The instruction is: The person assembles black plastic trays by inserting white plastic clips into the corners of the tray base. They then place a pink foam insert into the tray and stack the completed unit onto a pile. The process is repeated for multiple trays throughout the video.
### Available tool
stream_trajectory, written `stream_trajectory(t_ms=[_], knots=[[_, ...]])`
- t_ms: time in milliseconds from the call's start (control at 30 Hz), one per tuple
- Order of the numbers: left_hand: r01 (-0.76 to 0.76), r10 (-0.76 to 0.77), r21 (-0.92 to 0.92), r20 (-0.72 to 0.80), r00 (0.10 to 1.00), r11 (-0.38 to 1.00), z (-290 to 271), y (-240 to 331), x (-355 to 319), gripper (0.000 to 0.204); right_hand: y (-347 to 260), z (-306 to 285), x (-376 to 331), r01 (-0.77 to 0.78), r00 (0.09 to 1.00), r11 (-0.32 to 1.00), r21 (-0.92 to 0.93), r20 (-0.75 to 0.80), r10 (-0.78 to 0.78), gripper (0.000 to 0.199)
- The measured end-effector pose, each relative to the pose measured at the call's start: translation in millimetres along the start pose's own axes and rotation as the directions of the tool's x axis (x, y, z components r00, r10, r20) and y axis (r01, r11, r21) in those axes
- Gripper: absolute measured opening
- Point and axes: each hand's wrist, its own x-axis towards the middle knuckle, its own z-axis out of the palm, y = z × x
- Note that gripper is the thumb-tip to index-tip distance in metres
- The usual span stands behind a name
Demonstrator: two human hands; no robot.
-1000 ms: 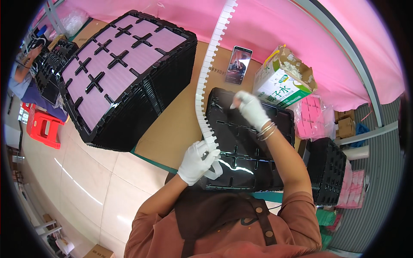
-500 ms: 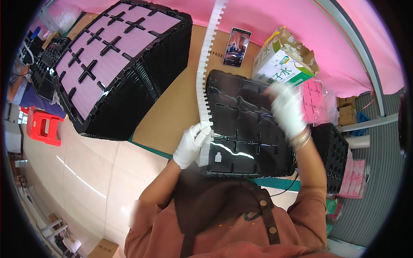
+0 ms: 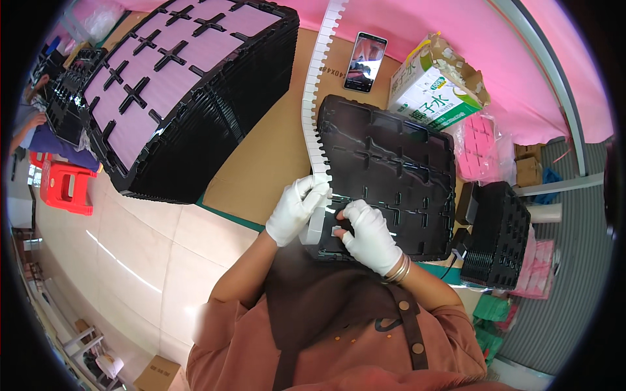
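Observation:
A long white strip with a notched edge [image 3: 311, 104] runs from the far edge down to my left hand [image 3: 293, 212]. The gloved fingers of that hand are closed on it, at the left edge of a black plastic tray [image 3: 417, 169]. The strip's near end hangs by the tray's near left corner. Over the tray's near left part is my right hand [image 3: 370, 238], gloved, with bare thumb and index fingertips apart. A small white bottle-shaped piece [image 3: 335, 230] lies at the thumb tip, partly covered.
A tall stack of black trays with a lilac top sheet [image 3: 195, 58] stands at left. Beyond the tray are a phone [image 3: 365, 62] and an opened carton [image 3: 424, 91]. Bagged pink pieces [image 3: 477, 146] and more black trays [image 3: 495, 234] are at right. A person's hand [image 3: 38, 119] shows far left.
My right hand has come from the tray's far right side down to its near left part, beside the small white piece. My left hand stays on the strip.

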Motion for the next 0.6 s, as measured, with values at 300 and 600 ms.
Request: stream_trajectory(t_ms=[300, 600], knots=[[0.06, -0.059, -0.009, 0.047, 0.997, 0.998, -2, 13, -1, 0.023, 13, 13, 2, 0.141, 0.988, 0.982, -0.126, -0.042, -0.147, 0.013], [0.013, -0.012, -0.009, 0.044, 0.999, 1.0, 1, 5, 0, 0.021, 13, -4, -8, 0.166, 0.985, 0.986, 0.011, 0.036, -0.166, 0.016]])
